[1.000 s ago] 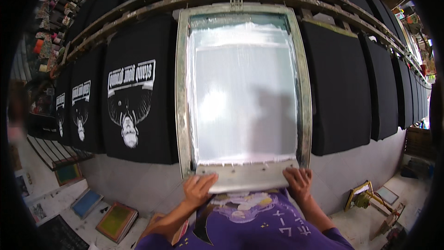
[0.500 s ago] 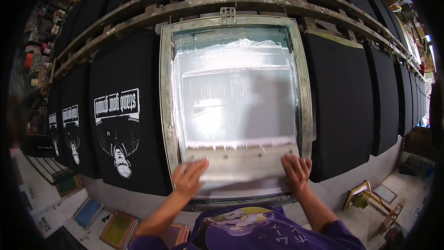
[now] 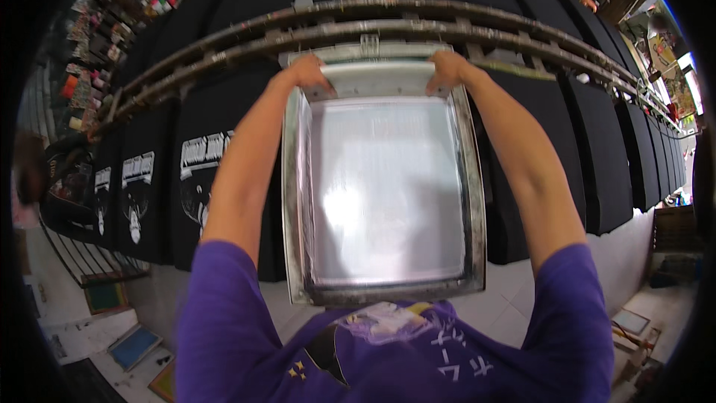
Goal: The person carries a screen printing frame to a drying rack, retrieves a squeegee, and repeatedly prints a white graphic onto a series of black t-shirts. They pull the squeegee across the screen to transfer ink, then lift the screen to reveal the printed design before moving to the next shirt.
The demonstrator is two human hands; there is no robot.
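Note:
My left hand [image 3: 312,75] and my right hand [image 3: 447,72] grip the two ends of a wide metal squeegee [image 3: 378,77] at the far end of a screen-printing frame [image 3: 474,201], their fingers curled around it. Both forearms stretch forward over the row of black shirts, on either side of the frame. The pale mesh [image 3: 384,186] has a streaky, translucent white coating, with ink along its borders. What lies beneath the mesh is hidden apart from faint shapes.
Black shirts on boards run to the left [image 3: 136,179], with white prints, and right [image 3: 534,119], unprinted. Rails [image 3: 246,33] cross behind the frame, with more shirts beyond. Small colourful containers [image 3: 71,86] crowd the far left. Coloured screens [image 3: 134,347] and other gear rest low at both sides.
Both hands have pushed the squeegee from the frame's near end to its far end, and my arms are now extended. The thick white band of ink on the mesh has left the middle.

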